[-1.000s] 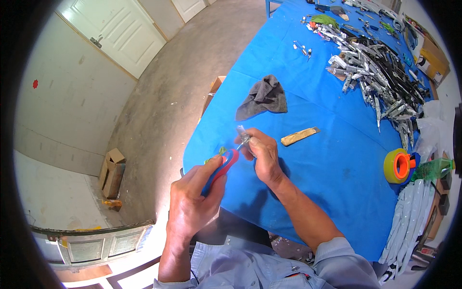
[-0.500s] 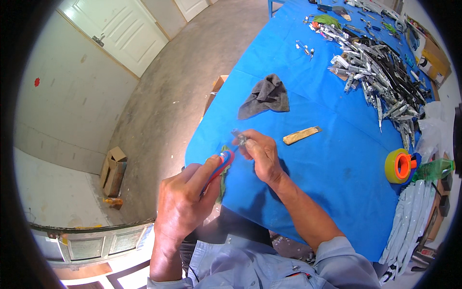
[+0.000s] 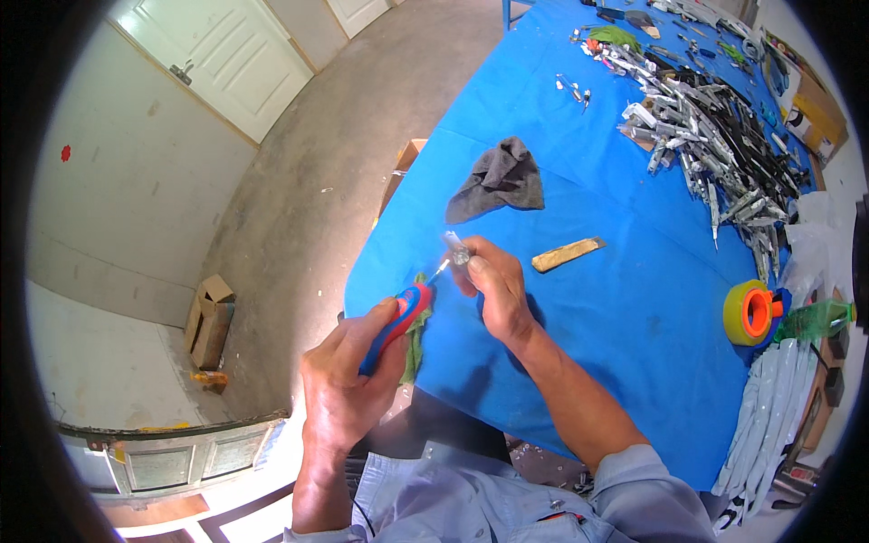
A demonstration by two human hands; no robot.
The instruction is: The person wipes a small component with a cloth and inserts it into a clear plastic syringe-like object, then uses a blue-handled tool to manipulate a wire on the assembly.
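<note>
Wrapped in my left hand [image 3: 348, 376] is a screwdriver [image 3: 409, 310] with a thick red-and-blue handle. Its thin, short metal shaft points up and right toward my other hand. My right hand [image 3: 496, 288] pinches a small silvery, partly clear tubular piece [image 3: 459, 253] between thumb and fingers. The screwdriver's tip is close beside this piece; whether they touch I cannot tell. Both hands are above the near left corner of the blue-covered table [image 3: 597, 335]. A green cloth [image 3: 414, 355] shows beneath the left hand, at the table's edge.
Beyond my hands lies a crumpled grey cloth [image 3: 500, 183], and to the right a tan strip [image 3: 568, 254]. A large heap of silver and black slender parts [image 3: 706, 145] covers the far right. Tape rolls [image 3: 748, 313] and a green bottle [image 3: 815, 319] sit at the right edge.
My left hand has shifted slightly and turned, so more of the screwdriver's handle and its shaft show. The piece in my right hand is tilted differently, with its clear end upward.
</note>
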